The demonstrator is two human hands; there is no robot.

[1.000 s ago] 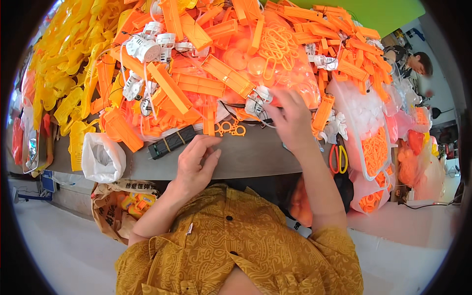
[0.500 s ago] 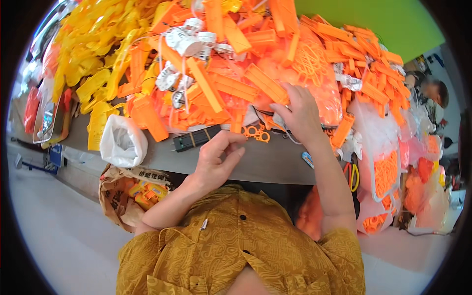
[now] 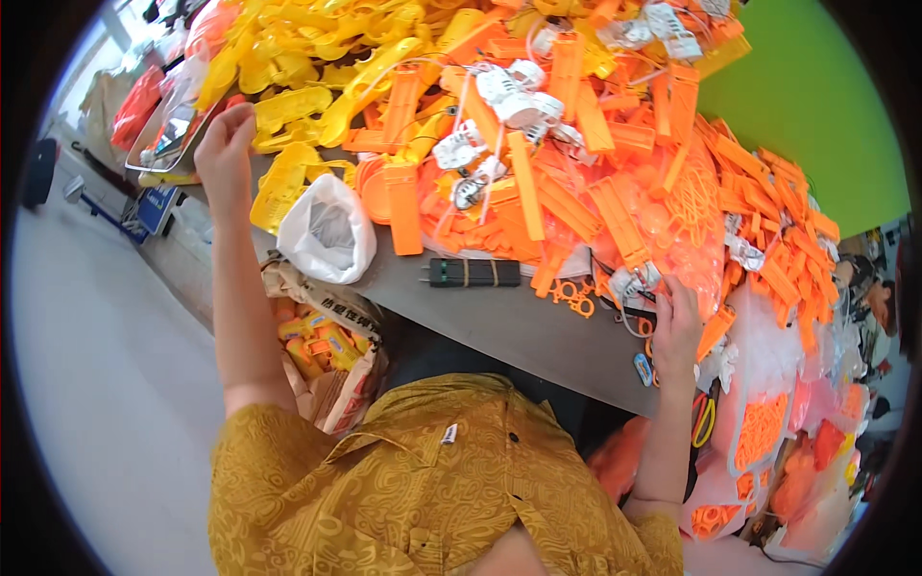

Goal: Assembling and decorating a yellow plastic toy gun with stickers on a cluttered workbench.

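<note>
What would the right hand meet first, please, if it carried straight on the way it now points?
The right hand would probably first meet the see-through orange bag just ahead, though depth is hard to judge from this view.

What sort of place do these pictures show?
Probably a plastics workshop: the grey bench is heaped with yellow parts and orange parts, and a brown sack below holds more coloured pieces.

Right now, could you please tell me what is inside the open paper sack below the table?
In the paper sack, yellow and orange pieces show near the top; anything deeper is hidden beneath them.
</note>
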